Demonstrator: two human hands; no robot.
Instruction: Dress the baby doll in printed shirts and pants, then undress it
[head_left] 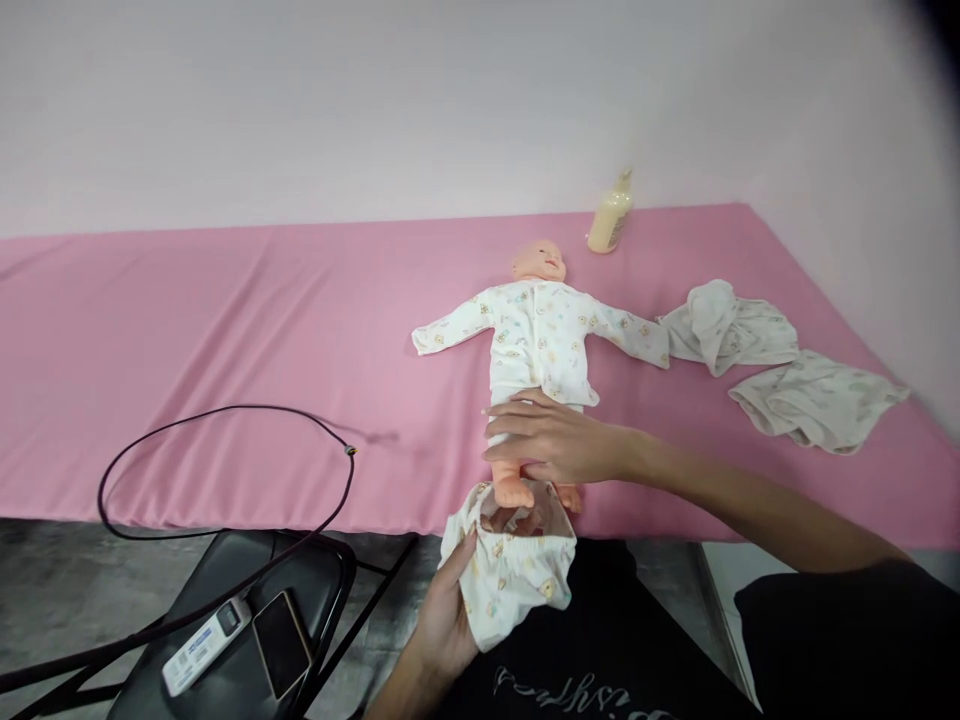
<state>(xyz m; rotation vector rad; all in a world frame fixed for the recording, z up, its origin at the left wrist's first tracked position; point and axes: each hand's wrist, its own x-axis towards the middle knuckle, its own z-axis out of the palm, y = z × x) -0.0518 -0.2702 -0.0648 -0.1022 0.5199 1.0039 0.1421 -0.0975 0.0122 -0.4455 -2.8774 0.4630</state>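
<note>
Soft printed cotton baby pants, light and floppy, at 6 o'clock below the doll, left hand pinching the waistband, right hand spread over doll's legs; best held by waistband hem.

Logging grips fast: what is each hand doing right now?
Left hand: fingers closed on the printed baby pants.
Right hand: fingers open, resting flat on the doll's legs, gripping nothing.

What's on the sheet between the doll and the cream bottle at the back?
Nothing: in the head view, only bare pink sheet separates the doll, at its head, from the bottle.
</note>
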